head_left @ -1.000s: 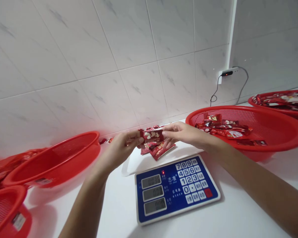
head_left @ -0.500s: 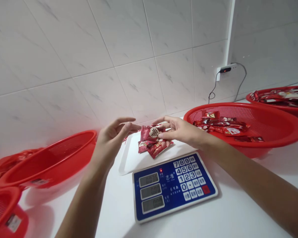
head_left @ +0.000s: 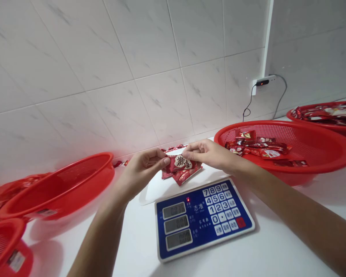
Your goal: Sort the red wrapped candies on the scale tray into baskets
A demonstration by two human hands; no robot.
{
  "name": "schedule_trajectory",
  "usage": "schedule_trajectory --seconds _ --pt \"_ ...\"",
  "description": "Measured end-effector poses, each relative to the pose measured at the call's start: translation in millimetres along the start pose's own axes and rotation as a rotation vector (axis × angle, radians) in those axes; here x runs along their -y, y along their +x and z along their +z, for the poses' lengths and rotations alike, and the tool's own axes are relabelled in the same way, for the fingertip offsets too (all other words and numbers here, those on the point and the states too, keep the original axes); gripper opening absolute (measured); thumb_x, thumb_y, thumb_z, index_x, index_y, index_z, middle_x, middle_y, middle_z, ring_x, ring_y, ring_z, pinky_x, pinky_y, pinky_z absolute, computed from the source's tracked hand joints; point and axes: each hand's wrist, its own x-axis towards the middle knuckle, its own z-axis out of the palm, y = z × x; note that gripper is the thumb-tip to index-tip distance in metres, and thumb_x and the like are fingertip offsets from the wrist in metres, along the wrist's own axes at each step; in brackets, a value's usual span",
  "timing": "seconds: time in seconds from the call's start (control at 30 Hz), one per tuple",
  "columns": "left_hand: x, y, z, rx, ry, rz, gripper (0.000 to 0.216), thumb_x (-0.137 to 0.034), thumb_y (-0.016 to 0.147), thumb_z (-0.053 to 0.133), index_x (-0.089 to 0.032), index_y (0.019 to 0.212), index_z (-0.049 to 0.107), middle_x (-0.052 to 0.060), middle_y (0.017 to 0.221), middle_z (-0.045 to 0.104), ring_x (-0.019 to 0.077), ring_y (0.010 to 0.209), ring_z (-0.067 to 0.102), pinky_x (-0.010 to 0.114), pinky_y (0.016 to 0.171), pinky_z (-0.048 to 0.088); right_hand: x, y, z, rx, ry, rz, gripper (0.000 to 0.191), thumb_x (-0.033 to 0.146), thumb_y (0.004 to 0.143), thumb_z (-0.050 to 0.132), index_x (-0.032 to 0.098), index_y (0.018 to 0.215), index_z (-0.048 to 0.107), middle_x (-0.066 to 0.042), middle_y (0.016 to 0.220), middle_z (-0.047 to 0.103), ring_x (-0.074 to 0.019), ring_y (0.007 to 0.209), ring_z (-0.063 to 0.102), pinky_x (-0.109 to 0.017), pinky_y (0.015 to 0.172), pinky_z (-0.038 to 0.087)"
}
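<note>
A red candy packet (head_left: pixel 179 163) with dark characters on a pale patch is stretched between my two hands, above the scale's white pan (head_left: pixel 155 188). My left hand (head_left: pixel 150 163) pinches its left end between thumb and fingers. At its upper right edge, my right hand (head_left: pixel 203 152) grips it the same way. Beneath it, more red packets (head_left: pixel 187 176) rest on the pan, partly covered by the held one. The blue keypad panel of the scale (head_left: pixel 204 219) faces me, with a red light lit and three small displays.
On the right, a red basket (head_left: pixel 320 142) contains several wrapped packets, and another full basket (head_left: pixel 328 113) stands behind it. Red baskets (head_left: pixel 60 188) line the left side. More red packets (head_left: pixel 173 147) lie by the tiled wall, where a plugged-in cable (head_left: pixel 248 109) hangs.
My left hand has moved right and closed on the packet's left end. The packet is now held by both hands, and its printed face shows more fully.
</note>
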Motion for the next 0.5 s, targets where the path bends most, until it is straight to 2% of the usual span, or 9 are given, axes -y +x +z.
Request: schedule_trajectory --seconds 0.13,0.3,0.5 --pt "-0.1 -0.5 0.7 0.054 -0.012 0.014 0.031 -0.044 0.082 0.071 -0.016 0.073 0.065 0.004 0.072 0.068 0.0156 0.07 0.063 0.025 0.064 0.05 0.8 -1.1 -0.4 -0.001 -0.057 -0.005 0.017 0.022 0.091 0.067 0.013 0.078 0.066 0.001 0.062 0.062 -0.0076 0.059 0.056 -0.02 0.059 0.042" --pt "1.3 -0.7 1.1 0.064 -0.041 0.011 0.032 -0.045 0.081 0.073 -0.016 0.071 0.065 0.004 0.071 0.068 0.0158 0.07 0.064 0.025 0.063 0.05 3.6 -2.8 -0.2 -0.026 -0.113 0.003 0.015 0.022 0.089 0.069 0.013 0.077 0.065 0.001 0.063 0.062 -0.0083 0.059 0.057 -0.021 0.059 0.043" --pt "5.9 0.6 3.3 0.066 -0.033 -0.059 0.033 -0.047 0.081 0.072 -0.015 0.075 0.066 0.006 0.074 0.069 0.0168 0.072 0.064 0.026 0.066 0.049 -2.8 -0.4 2.4 -0.139 -0.296 -0.073 0.01 0.02 0.088 0.068 0.014 0.08 0.066 0.002 0.06 0.059 -0.0086 0.057 0.054 -0.022 0.058 0.04"
